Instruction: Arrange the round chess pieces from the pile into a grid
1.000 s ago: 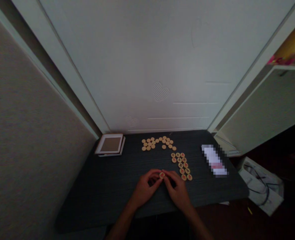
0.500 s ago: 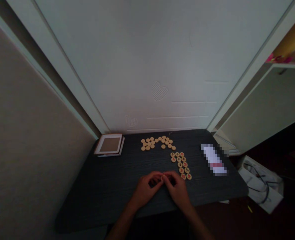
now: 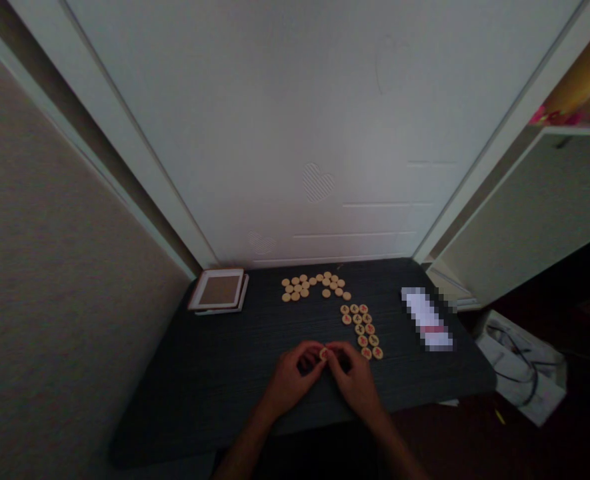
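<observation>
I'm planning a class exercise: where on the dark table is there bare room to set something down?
Free: left of the table, between the framed stack and left hand; the strip between the marked discs and the pixelated item. Crowded: back centre, with plain discs; front centre, where the left hand and right hand hold one disc.

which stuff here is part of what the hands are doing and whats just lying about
Part of it, it seems:
- round piece held between left hand and right hand
- marked pieces
- blank-side-up pieces
- table

Apparently just lying about:
- flat frame
- pixelated item
- white box with cables, on the floor
</observation>
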Demonstrator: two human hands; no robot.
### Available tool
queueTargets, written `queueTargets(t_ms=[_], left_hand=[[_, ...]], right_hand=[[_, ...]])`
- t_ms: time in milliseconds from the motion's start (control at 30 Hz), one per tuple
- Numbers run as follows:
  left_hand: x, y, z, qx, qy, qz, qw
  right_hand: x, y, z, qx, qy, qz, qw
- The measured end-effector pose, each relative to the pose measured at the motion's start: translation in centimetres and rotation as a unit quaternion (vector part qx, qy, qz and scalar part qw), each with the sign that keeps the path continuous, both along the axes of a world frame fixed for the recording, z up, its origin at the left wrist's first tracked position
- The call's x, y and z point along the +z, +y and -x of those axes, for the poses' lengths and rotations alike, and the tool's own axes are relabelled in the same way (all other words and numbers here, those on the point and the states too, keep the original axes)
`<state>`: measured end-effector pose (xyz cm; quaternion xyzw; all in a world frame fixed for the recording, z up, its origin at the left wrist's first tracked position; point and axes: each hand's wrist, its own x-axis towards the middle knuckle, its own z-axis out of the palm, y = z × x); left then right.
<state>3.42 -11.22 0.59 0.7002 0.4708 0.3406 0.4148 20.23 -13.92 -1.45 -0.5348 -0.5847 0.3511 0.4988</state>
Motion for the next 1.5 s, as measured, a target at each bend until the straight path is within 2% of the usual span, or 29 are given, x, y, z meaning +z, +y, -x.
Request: queueTargets(t_ms=[300,533,667,767,867,967,1067,1233,1500], left_hand=[[-0.5,0.0,0.1,-0.007,0.036,-0.019,0.999],[0.7,-0.3,-0.6,-0.066,0.041,-0.040,0.996],[1.7,0.1,-1.7,-0.083,0.052,-0.048,0.994],[2.2,0.9,-2.6,-0.080,0.080,-0.065,0.991],[2.4,2.0,-3.7,-0.065,0.129,-0.100,0.984],[2.2,2.9,-4.8,-0.064,0.173,-0.131,0.974],[1.6,3.6,-5.8,-0.061,0.215,-0.145,0.964],[0.6,4.3,-6.5,-0.047,0.252,-0.150,0.955],[0.3,4.4,-6.6,-0.048,0.267,-0.152,0.950]], right_hand=[[-0.3,-0.1,0.2,-0.028,-0.023,-0.008,0.999],[0.0,-1.7,-0.4,-0.069,-0.102,-0.044,0.991],[1.0,-1.9,-2.5,-0.086,-0.144,-0.085,0.982],[1.3,-1.3,-5.2,-0.139,-0.154,-0.101,0.973],[1.0,-0.5,-8.2,-0.187,-0.169,-0.090,0.963],[0.1,0.2,-10.5,-0.217,-0.183,-0.071,0.956],[-0.7,0.4,-11.6,-0.226,-0.183,-0.050,0.956],[-1.3,0.5,-11.8,-0.224,-0.171,-0.023,0.959],[-1.4,0.7,-11.9,-0.216,-0.163,-0.014,0.963]])
